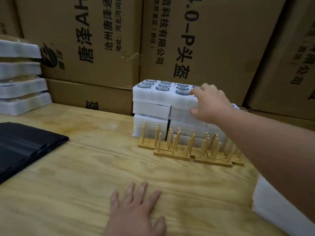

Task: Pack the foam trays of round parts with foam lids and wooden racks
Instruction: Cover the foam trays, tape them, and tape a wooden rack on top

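The right hand (208, 103) reaches with curled fingers onto the top foam tray (180, 97) of the stack at the table's (85, 159) back, apparently to lift it, while the left hand (136, 208) rests flat; lid and racks (187, 147) come next.

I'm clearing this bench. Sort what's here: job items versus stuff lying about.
Job items:
- foam trays of round parts, stacked
- wooden racks
- white foam pile
- right hand on the stack

Lying about:
- black sheet
- cardboard boxes
- left hand, flat on table
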